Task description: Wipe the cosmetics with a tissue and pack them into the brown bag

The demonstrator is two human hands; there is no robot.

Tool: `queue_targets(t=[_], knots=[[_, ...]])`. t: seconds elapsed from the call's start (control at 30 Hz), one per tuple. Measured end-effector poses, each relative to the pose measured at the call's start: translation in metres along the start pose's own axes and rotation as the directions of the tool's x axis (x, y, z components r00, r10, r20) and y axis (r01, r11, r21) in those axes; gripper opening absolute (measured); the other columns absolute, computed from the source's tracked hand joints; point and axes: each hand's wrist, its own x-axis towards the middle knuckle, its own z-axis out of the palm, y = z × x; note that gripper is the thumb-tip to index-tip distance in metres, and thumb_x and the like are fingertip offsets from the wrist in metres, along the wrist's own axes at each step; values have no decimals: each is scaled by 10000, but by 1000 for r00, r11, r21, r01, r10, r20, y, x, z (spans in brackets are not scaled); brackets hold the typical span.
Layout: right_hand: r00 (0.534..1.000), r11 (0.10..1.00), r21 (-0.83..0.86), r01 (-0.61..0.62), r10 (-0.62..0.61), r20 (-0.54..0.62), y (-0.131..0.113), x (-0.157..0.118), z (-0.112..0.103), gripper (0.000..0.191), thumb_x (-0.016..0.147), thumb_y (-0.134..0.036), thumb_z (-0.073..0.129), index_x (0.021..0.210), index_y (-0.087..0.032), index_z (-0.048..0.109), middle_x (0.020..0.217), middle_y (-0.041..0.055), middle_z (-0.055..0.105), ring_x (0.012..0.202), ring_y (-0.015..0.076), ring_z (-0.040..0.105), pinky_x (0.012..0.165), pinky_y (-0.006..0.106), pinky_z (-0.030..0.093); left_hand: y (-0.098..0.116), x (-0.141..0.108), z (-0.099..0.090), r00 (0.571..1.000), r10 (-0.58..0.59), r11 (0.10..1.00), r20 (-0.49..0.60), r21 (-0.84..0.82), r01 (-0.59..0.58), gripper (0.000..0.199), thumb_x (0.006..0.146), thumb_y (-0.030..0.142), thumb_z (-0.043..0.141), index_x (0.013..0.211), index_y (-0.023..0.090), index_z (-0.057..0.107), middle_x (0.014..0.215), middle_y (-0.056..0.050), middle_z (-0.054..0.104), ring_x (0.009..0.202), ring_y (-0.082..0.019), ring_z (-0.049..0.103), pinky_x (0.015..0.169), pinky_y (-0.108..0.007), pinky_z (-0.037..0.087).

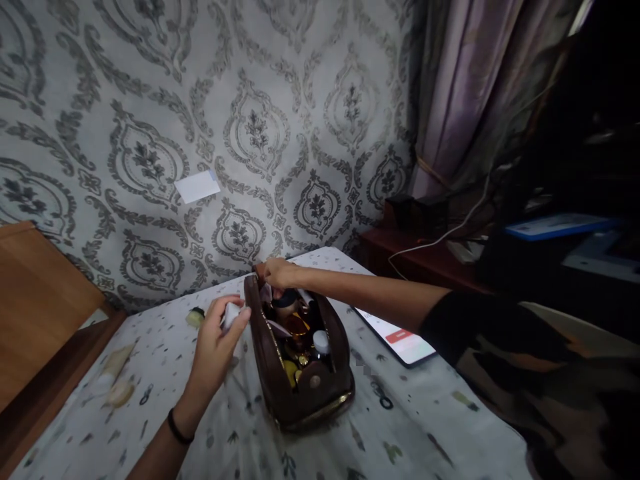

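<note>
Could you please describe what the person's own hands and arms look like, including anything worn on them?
Both hands are ungloved. The left hand has a thin, dark band around its wrist, and no sleeve shows on that forearm. The right hand has a bare wrist and forearm, with a plain black sleeve starting near the elbow.

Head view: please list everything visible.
Open leather bag: 1, brown, centre
Round bottle cap: 1, white, inside bag
Other bag contents: uncountable, mixed, inside
Rectangular smartphone: 1, white screen, right of bag
Patterned cloth: 1, white, under bag
Blurry items: several, yellowish, left
Paper rectangle: 1, white, on wall
Patterned wallpaper: 1, grey, behind
Fabric curtain: 1, purple, upper right
Wooden board: 1, brown, left
Small object: 1, white, left grip
Left hand, right hand: 1 each, at bag
</note>
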Motion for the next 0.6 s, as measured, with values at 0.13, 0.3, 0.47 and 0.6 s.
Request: queue_targets(t=[0.13,0.3,0.47,0.6], knots=[[999,997,-69,-25,22,-49,-1,-7,-2,159,783,-72,589,813,-107,742,559,72,699,642,210,717,550,205,511,-6,-22,-5,995,-94,996,-17,5,94,355,853,543,531,975,219,607,1005,-57,649,980,-241,592,882,-361,457],[995,998,-59,-18,12,-100,-4,-26,-4,240,826,-91,558,972,-121,745,686,70,737,637,173,707,514,177,498,-16,-45,-9,990,-143,989,18,27,142,396,865,574,497,988,211,597,867,-26,621,722,-186,545,680,-309,439],[991,1000,-3,7,-7,-134,-9,-60,0,237,892,-146,527,992,-117,739,741,55,732,555,110,645,487,154,470,-28,-67,-19,986,-155,988,56,34,153,383,874,567,500,985,212,592,848,-21,598,750,-190,538,683,-302,423],[976,993,-3,122,-120,-182,-11,-89,4,249,857,-142,540,993,-128,748,676,24,698,562,113,625,538,182,469,-38,-87,-32,978,-196,980,68,42,193,390,880,577,474,949,210,587,865,-30,606,761,-195,537,644,-288,404]])
